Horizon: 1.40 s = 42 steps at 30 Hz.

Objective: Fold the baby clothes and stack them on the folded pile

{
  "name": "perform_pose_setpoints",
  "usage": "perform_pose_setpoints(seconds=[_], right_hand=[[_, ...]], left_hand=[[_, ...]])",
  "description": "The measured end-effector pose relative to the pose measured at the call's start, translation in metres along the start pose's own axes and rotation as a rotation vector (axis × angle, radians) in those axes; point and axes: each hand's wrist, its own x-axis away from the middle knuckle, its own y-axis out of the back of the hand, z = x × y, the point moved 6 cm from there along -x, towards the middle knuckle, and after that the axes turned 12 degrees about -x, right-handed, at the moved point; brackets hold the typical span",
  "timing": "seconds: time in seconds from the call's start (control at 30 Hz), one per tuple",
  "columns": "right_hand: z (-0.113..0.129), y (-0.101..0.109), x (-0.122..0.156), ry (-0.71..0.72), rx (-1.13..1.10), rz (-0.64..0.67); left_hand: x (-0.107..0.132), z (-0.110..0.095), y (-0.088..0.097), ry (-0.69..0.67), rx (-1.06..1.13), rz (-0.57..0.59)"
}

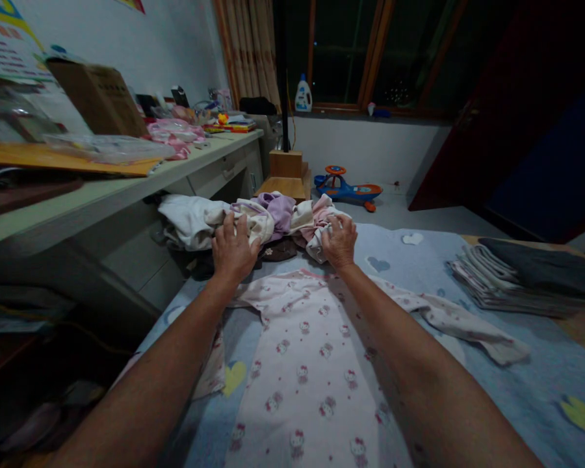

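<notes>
With the Hello Kitty shirt (312,364) spread flat, we seem to be handling the clothes heap (277,213) just beyond it, our left hand (234,250) and right hand (340,242) half-spread there, whether gripping we cannot tell, the next move likely calling for a secure pinch.

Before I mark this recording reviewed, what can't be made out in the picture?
All in the head view:
Pale pink, cartoon-printed cloth top: lower end, cut off by the bottom edge.
Left hand and right hand: whether they grip the rumpled white, lilac and pink clothes; the backs of the hands hide it.
Blue-capped white plastic bottle: label lettering, too small.
</notes>
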Motion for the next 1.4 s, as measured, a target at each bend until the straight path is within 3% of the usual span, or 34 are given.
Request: perform_pose_setpoints(seconds=[0.1,0.17,0.3,0.4,0.53,0.7,0.83,0.93,1.1,1.2,1.4], right_hand=[[0.007,-0.023,0.018,0.159,0.062,0.238],[-0.011,-0.036,0.023,0.092,0.093,0.348],[-0.051,-0.049,0.018,-0.087,0.083,0.483],[-0.055,-0.048,0.008,-0.083,0.069,0.542],[-0.043,-0.028,0.005,-0.032,0.062,0.519],[-0.043,0.019,0.033,0.000,0.054,0.346],[-0.064,0.035,0.075,-0.082,0.139,0.499],[-0.081,0.044,0.094,-0.201,0.246,0.485],[-0.091,0.051,0.100,-0.294,0.346,0.440],[-0.091,0.053,0.097,-0.291,0.319,0.406],[-0.093,0.063,0.098,-0.272,0.335,0.192]], left_hand=[[0.021,-0.021,0.006,-0.109,0.023,0.022],[0.039,-0.038,0.005,-0.236,0.063,0.105],[0.088,-0.071,-0.010,-0.538,0.197,0.416],[0.122,-0.082,-0.022,-0.664,0.243,0.530],[0.143,-0.083,-0.033,-0.670,0.227,0.612],[0.129,-0.084,-0.027,-0.641,0.277,0.550],[0.096,-0.081,-0.036,-0.437,0.257,0.452],[0.077,-0.083,-0.057,-0.336,0.185,0.478],[0.062,-0.089,-0.075,-0.290,0.125,0.516],[0.054,-0.088,-0.074,-0.234,0.109,0.497],[0.049,-0.090,-0.073,-0.140,0.119,0.417]])
